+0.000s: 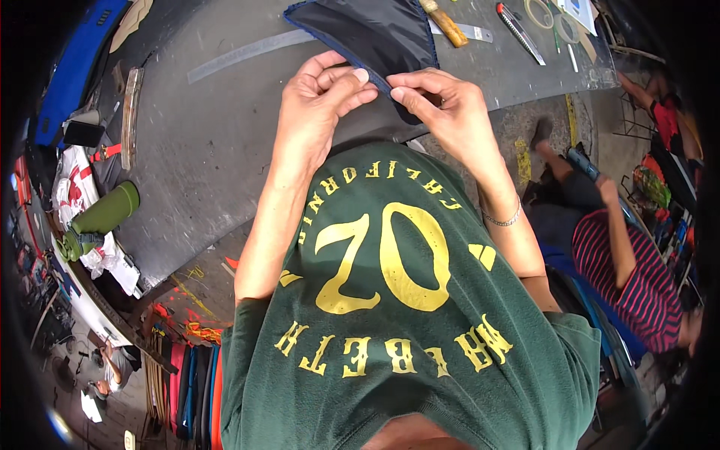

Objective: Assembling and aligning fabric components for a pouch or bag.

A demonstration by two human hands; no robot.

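A piece of black fabric (367,34) with blue stitching along its edges lies over the far middle of the table, its near end hanging toward me. My left hand (322,94) pinches its left edge between thumb and fingers. Close beside it, my right hand (439,97) grips the same edge near the corner, thumb and forefinger pressed together. Between the hands the edge looks folded. Beyond my right hand lie a wooden-handled tool (448,26) and a metal ruler (480,33), the ruler partly hidden beneath the fabric.
Dark grey table (202,150) spans the view. A red utility knife (520,34) and tape rolls (538,13) lie at far right. Leftward are a worn wooden bar (131,120), a phone (84,134) and a green cylinder (109,210). A person in a striped shirt (626,277) is at right.
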